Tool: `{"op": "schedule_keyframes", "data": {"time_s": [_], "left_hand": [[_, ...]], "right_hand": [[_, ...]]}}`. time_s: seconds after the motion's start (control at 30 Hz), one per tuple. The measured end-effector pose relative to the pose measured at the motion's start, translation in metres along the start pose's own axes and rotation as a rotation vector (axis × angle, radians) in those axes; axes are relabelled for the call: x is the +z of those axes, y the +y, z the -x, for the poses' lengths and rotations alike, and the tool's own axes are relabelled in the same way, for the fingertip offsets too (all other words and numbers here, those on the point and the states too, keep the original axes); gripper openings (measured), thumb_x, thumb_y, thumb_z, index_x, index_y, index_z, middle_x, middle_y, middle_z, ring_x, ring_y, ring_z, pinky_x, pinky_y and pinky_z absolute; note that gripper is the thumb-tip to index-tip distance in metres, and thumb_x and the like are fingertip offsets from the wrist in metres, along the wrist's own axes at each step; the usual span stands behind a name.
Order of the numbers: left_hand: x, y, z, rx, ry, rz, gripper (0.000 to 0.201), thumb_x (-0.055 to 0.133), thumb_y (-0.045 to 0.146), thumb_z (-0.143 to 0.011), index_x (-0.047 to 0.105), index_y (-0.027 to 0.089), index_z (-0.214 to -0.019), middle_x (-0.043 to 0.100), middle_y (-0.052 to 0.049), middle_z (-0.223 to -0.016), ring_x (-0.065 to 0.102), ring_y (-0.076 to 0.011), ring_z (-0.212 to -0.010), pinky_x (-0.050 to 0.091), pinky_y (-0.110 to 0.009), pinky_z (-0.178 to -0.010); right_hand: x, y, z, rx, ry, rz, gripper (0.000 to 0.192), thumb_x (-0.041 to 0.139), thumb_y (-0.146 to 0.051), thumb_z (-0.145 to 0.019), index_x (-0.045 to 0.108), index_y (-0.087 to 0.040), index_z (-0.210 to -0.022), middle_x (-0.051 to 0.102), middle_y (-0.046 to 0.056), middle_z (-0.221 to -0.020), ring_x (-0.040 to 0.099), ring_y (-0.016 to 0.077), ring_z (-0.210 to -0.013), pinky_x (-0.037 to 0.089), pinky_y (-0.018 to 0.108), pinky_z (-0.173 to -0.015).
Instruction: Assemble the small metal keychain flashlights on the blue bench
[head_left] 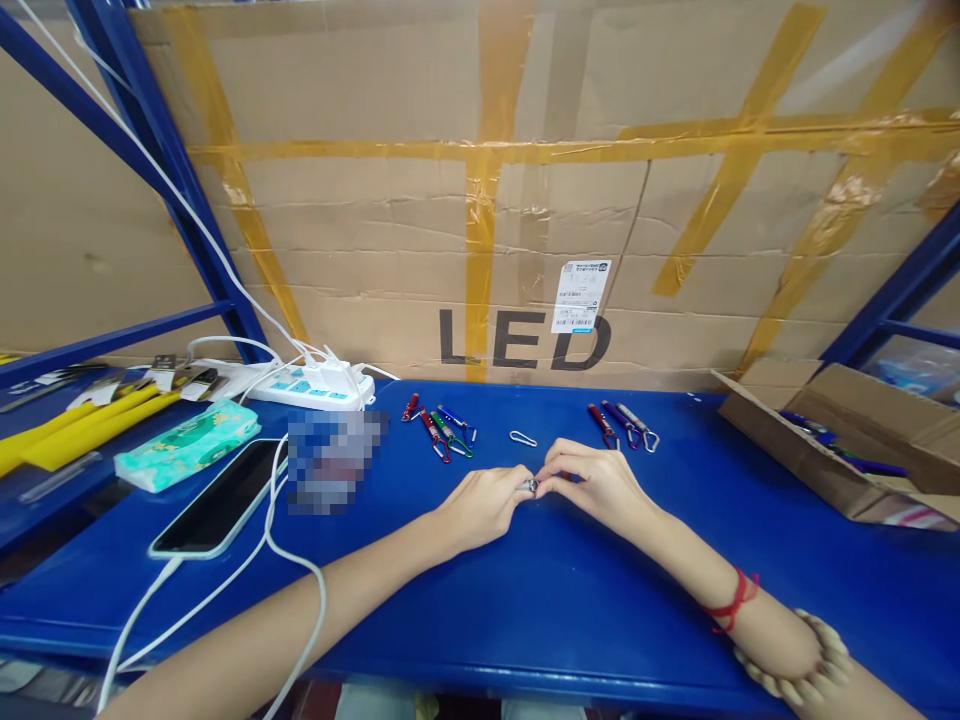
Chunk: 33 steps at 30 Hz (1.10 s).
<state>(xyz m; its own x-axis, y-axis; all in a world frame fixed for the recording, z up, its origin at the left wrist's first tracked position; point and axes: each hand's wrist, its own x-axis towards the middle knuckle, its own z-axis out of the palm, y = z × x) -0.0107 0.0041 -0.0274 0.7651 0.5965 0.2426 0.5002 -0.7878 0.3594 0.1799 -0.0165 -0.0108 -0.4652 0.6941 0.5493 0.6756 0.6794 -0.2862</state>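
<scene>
My left hand (484, 505) is closed around a small silver keychain flashlight (529, 486), most of it hidden by the fingers. At its exposed end, the thumb and fingertips of my right hand (592, 480) are pinched together; any small part between them is too small to make out. Just beyond my hands a loose silver carabiner clip (523, 438) lies on the blue table (480, 600). Left of it are several keychain flashlights (442, 432) in red, green and blue with clips. On the right, a red, a dark blue and a silver flashlight (634, 424) lie side by side.
An open cardboard box (817, 470) with more flashlights stands at the right. To the left are a charging phone (225, 500), white cables, a power strip (322, 385), a tissue pack (187, 445) and yellow strips (97, 425). A large taped carton (390, 250) stands behind.
</scene>
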Motion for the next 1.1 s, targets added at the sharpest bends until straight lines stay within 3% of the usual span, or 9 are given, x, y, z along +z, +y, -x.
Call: {"op": "schedule_keyframes", "data": {"time_s": [0.17,0.47,0.63,0.83,1.1], "left_hand": [[-0.002,-0.002,0.001,0.054,-0.059,-0.039,0.010,0.037,0.019,-0.091,0.046,0.017,-0.088,0.058,-0.001,-0.080,0.058,-0.0164,-0.074,0.038,-0.023,-0.063],[-0.002,-0.003,-0.001,0.086,-0.074,-0.078,0.009,0.039,0.015,-0.089,0.044,0.016,-0.081,0.057,-0.002,-0.078,0.057,-0.0164,-0.073,0.037,-0.023,-0.061],[0.002,-0.006,-0.001,0.068,-0.050,-0.076,0.009,0.038,0.017,-0.090,0.046,0.016,-0.085,0.059,-0.002,-0.083,0.058,-0.0162,-0.077,0.038,-0.023,-0.064],[0.003,-0.005,-0.001,0.044,-0.033,-0.070,0.011,0.036,0.017,-0.091,0.045,0.017,-0.086,0.059,-0.002,-0.084,0.058,-0.0161,-0.078,0.039,-0.023,-0.064],[0.004,-0.004,0.000,0.049,-0.025,-0.085,0.009,0.038,0.018,-0.091,0.046,0.016,-0.087,0.059,-0.002,-0.082,0.059,-0.0163,-0.076,0.039,-0.023,-0.063]], "right_hand": [[-0.002,0.002,0.001,0.005,-0.095,-0.045,0.021,0.057,-0.034,-0.082,0.067,-0.020,-0.071,0.059,0.001,-0.074,0.053,0.0076,-0.058,0.035,0.019,-0.053],[0.009,0.004,0.002,0.303,-0.118,-0.338,0.024,0.068,-0.040,-0.070,0.067,-0.017,-0.063,0.058,0.002,-0.069,0.050,0.0098,-0.056,0.038,0.021,-0.052],[0.007,0.000,-0.001,0.407,-0.138,-0.369,0.033,0.066,-0.050,-0.068,0.068,-0.017,-0.065,0.058,0.004,-0.070,0.047,0.0094,-0.051,0.036,0.022,-0.046],[0.009,0.004,0.000,0.345,-0.113,-0.329,0.036,0.064,-0.052,-0.070,0.068,-0.017,-0.066,0.058,0.005,-0.070,0.049,0.0101,-0.052,0.037,0.022,-0.048],[0.010,0.009,0.001,0.209,-0.096,-0.327,0.024,0.063,-0.038,-0.076,0.066,-0.016,-0.066,0.057,0.004,-0.068,0.053,0.0102,-0.054,0.041,0.022,-0.051]]}}
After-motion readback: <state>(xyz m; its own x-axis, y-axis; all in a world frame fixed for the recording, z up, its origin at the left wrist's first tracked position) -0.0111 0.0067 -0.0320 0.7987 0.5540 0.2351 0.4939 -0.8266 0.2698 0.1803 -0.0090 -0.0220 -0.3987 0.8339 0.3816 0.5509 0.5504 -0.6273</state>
